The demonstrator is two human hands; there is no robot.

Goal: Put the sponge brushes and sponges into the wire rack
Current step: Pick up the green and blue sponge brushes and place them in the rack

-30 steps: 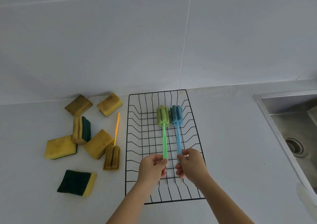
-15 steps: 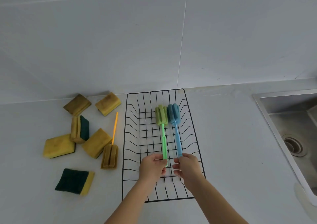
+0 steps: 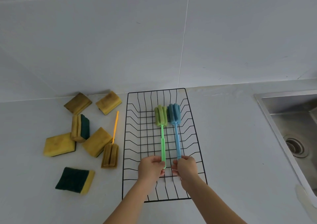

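Observation:
A black wire rack (image 3: 126, 138) lies on the counter in the middle. Inside it, side by side, are a green sponge brush (image 3: 160, 115) and a blue sponge brush (image 3: 174, 113), heads toward the wall. My left hand (image 3: 151, 169) pinches the end of the green handle. My right hand (image 3: 186, 168) pinches the end of the blue handle. Left of the rack lies a yellow sponge brush (image 3: 110, 155) with an orange handle. Several yellow and green sponges (image 3: 58, 144) are scattered around it, one with its dark green side up (image 3: 72, 180).
A steel sink (image 3: 295, 138) with a drain is set into the counter at the right. A white tiled wall (image 3: 154, 34) rises behind the rack. Two sponges (image 3: 78, 102) lie against the wall at the back left.
Both hands have slid a little nearer along the rack with the brush handles. The brush heads have settled lower, down in the rack.

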